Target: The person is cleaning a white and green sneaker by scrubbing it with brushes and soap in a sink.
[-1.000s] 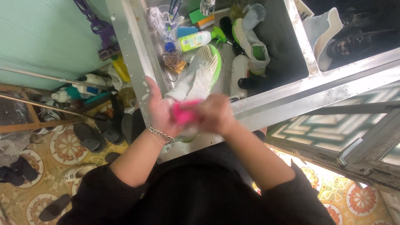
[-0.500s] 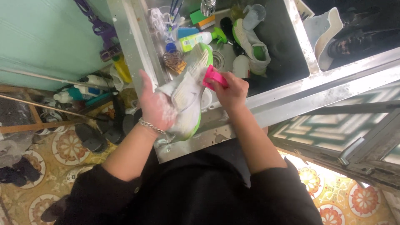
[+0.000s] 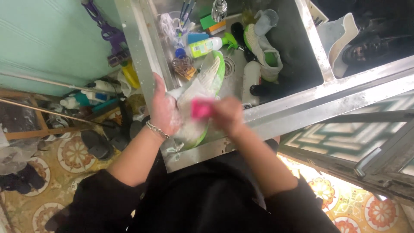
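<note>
My left hand point(image 3: 164, 111), soapy and with a chain bracelet at the wrist, grips a white shoe with a green sole point(image 3: 202, 92) over the near end of a steel sink point(image 3: 142, 56). My right hand point(image 3: 227, 113) is closed on a pink brush point(image 3: 201, 108) pressed against the side of that shoe; the hand is motion-blurred. A second white and green shoe point(image 3: 264, 47) lies deeper in the basin.
The basin holds a green spray bottle point(image 3: 212, 45), a white bottle point(image 3: 250, 77), a cup of brushes point(image 3: 183, 19) and a tap point(image 3: 219, 8). Left of the sink, bottles point(image 3: 92, 97) and sandals point(image 3: 95, 144) clutter the patterned tile floor. A metal-framed door point(image 3: 371, 146) stands on the right.
My right hand brought the pink brush up along the shoe toward the toe, then back down to the middle near my left hand. The shoe shifted slightly in my left hand.
</note>
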